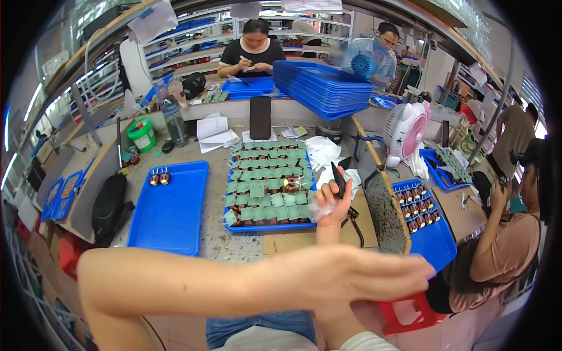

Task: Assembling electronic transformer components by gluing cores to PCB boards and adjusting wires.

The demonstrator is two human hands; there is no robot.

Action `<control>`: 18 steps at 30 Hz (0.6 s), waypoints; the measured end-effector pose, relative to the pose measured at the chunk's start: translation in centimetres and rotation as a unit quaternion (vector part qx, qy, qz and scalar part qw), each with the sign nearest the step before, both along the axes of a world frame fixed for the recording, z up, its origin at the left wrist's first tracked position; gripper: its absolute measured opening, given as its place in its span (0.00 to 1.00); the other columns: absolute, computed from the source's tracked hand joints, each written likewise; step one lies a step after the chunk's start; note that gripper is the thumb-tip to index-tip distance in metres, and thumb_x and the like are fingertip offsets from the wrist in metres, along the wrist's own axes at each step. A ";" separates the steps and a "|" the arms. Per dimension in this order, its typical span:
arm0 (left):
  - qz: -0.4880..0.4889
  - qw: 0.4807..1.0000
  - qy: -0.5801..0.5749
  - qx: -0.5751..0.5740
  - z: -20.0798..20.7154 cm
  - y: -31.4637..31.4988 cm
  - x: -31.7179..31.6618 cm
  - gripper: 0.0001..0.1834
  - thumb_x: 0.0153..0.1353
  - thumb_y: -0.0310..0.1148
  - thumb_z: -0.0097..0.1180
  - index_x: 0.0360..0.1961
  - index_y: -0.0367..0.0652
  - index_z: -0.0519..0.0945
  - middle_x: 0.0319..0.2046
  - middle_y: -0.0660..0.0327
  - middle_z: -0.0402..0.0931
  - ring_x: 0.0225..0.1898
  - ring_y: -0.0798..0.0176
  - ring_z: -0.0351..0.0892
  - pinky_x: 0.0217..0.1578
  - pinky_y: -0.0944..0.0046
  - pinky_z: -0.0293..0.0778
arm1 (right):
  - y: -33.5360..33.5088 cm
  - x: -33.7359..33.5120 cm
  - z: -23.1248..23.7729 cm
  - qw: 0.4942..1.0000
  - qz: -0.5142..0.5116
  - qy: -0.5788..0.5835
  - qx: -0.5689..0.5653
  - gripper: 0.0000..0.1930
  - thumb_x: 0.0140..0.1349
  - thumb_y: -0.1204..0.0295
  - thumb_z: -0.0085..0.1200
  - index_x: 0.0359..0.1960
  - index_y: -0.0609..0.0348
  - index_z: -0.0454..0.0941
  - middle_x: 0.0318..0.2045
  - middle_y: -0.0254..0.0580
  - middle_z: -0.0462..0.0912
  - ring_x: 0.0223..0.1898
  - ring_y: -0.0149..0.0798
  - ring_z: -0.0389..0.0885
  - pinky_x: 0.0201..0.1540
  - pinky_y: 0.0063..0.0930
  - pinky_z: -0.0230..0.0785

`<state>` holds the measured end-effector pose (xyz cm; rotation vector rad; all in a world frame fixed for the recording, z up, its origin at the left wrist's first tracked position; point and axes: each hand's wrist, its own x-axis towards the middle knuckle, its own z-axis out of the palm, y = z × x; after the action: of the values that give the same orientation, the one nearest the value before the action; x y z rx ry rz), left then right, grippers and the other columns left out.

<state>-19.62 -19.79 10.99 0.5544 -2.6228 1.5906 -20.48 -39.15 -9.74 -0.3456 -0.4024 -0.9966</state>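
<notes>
My right hand is raised at the right edge of a blue tray and is closed around a slim black tool that points up. The tray is packed with several small green circuit boards fitted with copper coils. My left hand lies flat with fingers stretched out, low in the view. Its arm reaches across from the left, over my right forearm, and holds nothing. A second blue tray to the left carries only two coil parts at its far corner.
A black bag lies left of the trays. Behind are a green tub, a bottle, an upright phone, stacked blue trays and a pink fan. A seated person works at right, with a red stool nearby. Two more people sit across the bench.
</notes>
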 end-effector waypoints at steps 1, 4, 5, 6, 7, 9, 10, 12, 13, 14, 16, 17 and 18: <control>0.000 0.995 0.035 0.098 -1.6 -0.8 0.8 0.24 0.52 0.36 0.35 0.50 0.35 0.65 0.53 0.59 0.61 0.60 0.67 0.46 0.62 0.62 0.35 | -0.2 -0.3 -0.3 1.000 -0.008 0.021 0.020 0.21 0.61 0.54 0.31 0.46 0.54 0.69 0.16 0.28 0.66 0.12 0.23 0.55 0.12 0.17 0.46; 0.026 0.971 0.203 0.121 -3.6 -0.8 2.8 0.17 0.46 0.33 0.45 0.38 0.41 0.75 0.51 0.59 0.64 0.57 0.62 0.56 0.59 0.52 0.41 | -0.3 0.0 -0.9 0.999 0.050 0.005 -0.002 0.21 0.60 0.53 0.33 0.41 0.54 0.71 0.16 0.27 0.65 0.16 0.24 0.58 0.18 0.18 0.51; -0.023 0.915 0.347 0.204 -4.1 -0.2 3.0 0.11 0.45 0.31 0.50 0.32 0.42 0.77 0.47 0.58 0.67 0.51 0.58 0.65 0.56 0.45 0.44 | 0.3 -1.2 -0.2 0.997 0.025 0.030 0.073 0.22 0.60 0.53 0.33 0.44 0.55 0.70 0.16 0.28 0.66 0.14 0.24 0.56 0.16 0.19 0.49; -0.059 0.871 0.418 0.251 -3.9 0.5 3.7 0.08 0.46 0.29 0.50 0.30 0.42 0.77 0.44 0.57 0.69 0.47 0.57 0.67 0.55 0.44 0.45 | 0.9 -1.2 0.3 0.988 0.014 0.055 0.146 0.22 0.60 0.53 0.34 0.46 0.56 0.68 0.16 0.29 0.67 0.12 0.24 0.55 0.14 0.19 0.47; -0.094 0.817 0.488 0.292 -3.6 1.3 4.3 0.06 0.47 0.27 0.50 0.28 0.41 0.77 0.42 0.56 0.70 0.44 0.56 0.70 0.53 0.43 0.46 | 1.0 -1.0 0.4 0.987 0.036 0.061 0.147 0.22 0.60 0.53 0.34 0.46 0.56 0.68 0.16 0.29 0.67 0.12 0.24 0.55 0.14 0.19 0.47; -0.229 0.730 0.529 0.366 -3.3 2.8 6.0 0.13 0.40 0.30 0.53 0.30 0.39 0.75 0.35 0.56 0.68 0.38 0.55 0.67 0.50 0.47 0.52 | 0.4 -0.8 0.3 0.997 0.004 0.055 0.049 0.23 0.60 0.53 0.34 0.47 0.57 0.68 0.16 0.29 0.67 0.12 0.23 0.55 0.14 0.19 0.47; -0.291 0.670 0.553 0.401 -2.6 3.9 6.4 0.12 0.40 0.31 0.53 0.29 0.37 0.75 0.33 0.56 0.68 0.35 0.55 0.67 0.49 0.49 0.54 | 0.4 -0.7 0.3 0.999 -0.007 0.051 0.000 0.23 0.60 0.53 0.34 0.47 0.58 0.68 0.16 0.29 0.66 0.12 0.23 0.55 0.14 0.19 0.47; -0.291 0.623 0.587 0.427 -3.4 4.9 9.8 0.11 0.50 0.26 0.46 0.35 0.47 0.77 0.31 0.59 0.71 0.36 0.60 0.71 0.50 0.45 0.55 | -0.5 0.4 -1.3 0.998 0.000 0.065 -0.020 0.24 0.60 0.54 0.33 0.47 0.60 0.67 0.16 0.29 0.66 0.12 0.23 0.55 0.15 0.19 0.47; -0.290 0.618 0.597 0.422 -3.2 5.5 10.0 0.11 0.50 0.26 0.46 0.35 0.47 0.77 0.31 0.59 0.71 0.36 0.60 0.71 0.49 0.45 0.55 | -4.3 -1.0 -5.0 0.995 0.018 0.062 -0.070 0.24 0.60 0.54 0.34 0.47 0.60 0.67 0.16 0.29 0.66 0.12 0.23 0.54 0.15 0.20 0.47; -0.274 0.617 0.616 0.406 -3.6 6.6 10.7 0.11 0.50 0.25 0.46 0.34 0.47 0.77 0.31 0.59 0.71 0.36 0.60 0.71 0.49 0.45 0.55 | -3.8 -0.7 -4.2 0.994 0.043 0.066 -0.081 0.24 0.60 0.55 0.35 0.48 0.61 0.66 0.16 0.30 0.65 0.12 0.23 0.54 0.15 0.20 0.47; -0.251 0.610 0.649 0.379 -4.3 8.9 12.3 0.11 0.50 0.25 0.46 0.34 0.46 0.76 0.31 0.59 0.70 0.35 0.60 0.71 0.48 0.45 0.55 | -0.5 -0.3 -0.7 0.995 -0.002 0.085 -0.047 0.24 0.59 0.56 0.36 0.51 0.62 0.62 0.17 0.31 0.65 0.12 0.24 0.55 0.16 0.21 0.47; -0.237 0.608 0.664 0.365 -4.3 9.9 12.5 0.10 0.50 0.25 0.46 0.34 0.46 0.76 0.30 0.58 0.70 0.35 0.60 0.71 0.48 0.46 0.55 | -0.5 -0.2 -0.7 0.996 -0.004 0.078 -0.038 0.24 0.59 0.57 0.37 0.51 0.63 0.61 0.17 0.31 0.64 0.13 0.24 0.55 0.17 0.21 0.47; -0.223 0.605 0.679 0.351 -4.3 10.9 12.7 0.10 0.50 0.25 0.46 0.33 0.46 0.76 0.30 0.58 0.70 0.35 0.60 0.70 0.48 0.46 0.55 | -0.4 0.0 -0.6 0.995 0.030 0.065 -0.065 0.24 0.57 0.59 0.41 0.51 0.61 0.62 0.18 0.29 0.62 0.15 0.24 0.55 0.19 0.19 0.47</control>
<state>-6.88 -8.89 6.67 0.6197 -1.6489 -0.2527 -20.48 -39.52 -10.30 -0.5102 -0.3573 -0.8862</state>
